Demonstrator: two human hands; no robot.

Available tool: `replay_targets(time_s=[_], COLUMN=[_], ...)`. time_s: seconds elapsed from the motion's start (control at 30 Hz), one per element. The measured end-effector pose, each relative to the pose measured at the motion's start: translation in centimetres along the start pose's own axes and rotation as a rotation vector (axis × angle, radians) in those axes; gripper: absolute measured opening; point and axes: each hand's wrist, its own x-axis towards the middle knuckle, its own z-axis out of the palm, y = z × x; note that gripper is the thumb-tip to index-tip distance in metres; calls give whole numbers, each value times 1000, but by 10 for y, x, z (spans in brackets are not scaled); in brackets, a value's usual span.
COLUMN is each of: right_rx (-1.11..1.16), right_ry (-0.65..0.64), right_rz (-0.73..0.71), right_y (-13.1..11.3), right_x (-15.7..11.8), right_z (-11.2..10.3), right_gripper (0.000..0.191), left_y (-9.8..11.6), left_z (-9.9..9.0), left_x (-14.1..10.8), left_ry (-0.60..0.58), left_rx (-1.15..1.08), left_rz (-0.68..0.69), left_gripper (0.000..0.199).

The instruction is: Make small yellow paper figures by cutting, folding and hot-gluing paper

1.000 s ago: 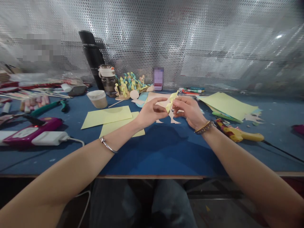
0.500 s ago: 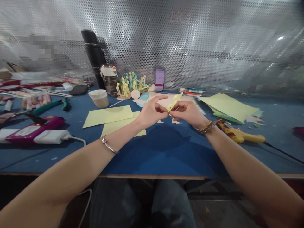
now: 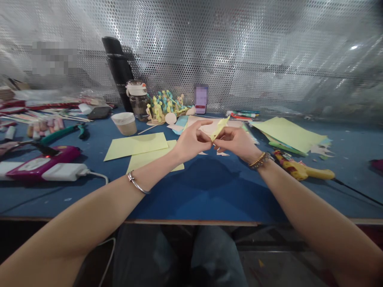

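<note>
A small piece of yellow paper (image 3: 220, 128) with a pointed upper end is held above the table, pinched from both sides. My left hand (image 3: 194, 139) grips its lower end between thumb and fingertips. Close against it, my right hand (image 3: 235, 142) pinches the same paper from the right, and the fingertips nearly meet. Fingers cover the lower part of the paper. Behind the hands lie pale pink paper sheets (image 3: 197, 121), and a small pink scrap (image 3: 223, 153) rests just beneath them. Two yellow sheets (image 3: 139, 145) overlap to the left of my left hand.
A yellow glue gun (image 3: 308, 172) lies by my right wrist, below a stack of yellow sheets (image 3: 291, 133). A paper cup (image 3: 125, 124), a bottle (image 3: 139, 104) and small paper shapes on stems (image 3: 167, 103) stand behind. At left are a purple power strip (image 3: 44, 161) and green-handled pliers (image 3: 60, 134).
Almost nothing differs. Both hands keep their pinch on the yellow paper, whose upper tip has shifted very slightly.
</note>
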Motion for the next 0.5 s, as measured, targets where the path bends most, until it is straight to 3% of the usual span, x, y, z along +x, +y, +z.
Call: replay_targets(time_s=[0.33,0.43,0.5], right_rx=[16,24,43], right_ry=[13,44,67], right_rz=[-4,9,21], right_y=[3,0,-3], right_x=[2,2,1], right_z=[0,0,-2], right_gripper=[13,14,16], left_y=[-3,-2,5], left_z=[-1,-6,-16], left_x=[0,2,5], left_ry=[-51,-146,-244], left_rx=[-12,51,215], left_rz=[-30,-61,-91], left_gripper=[63,63,61])
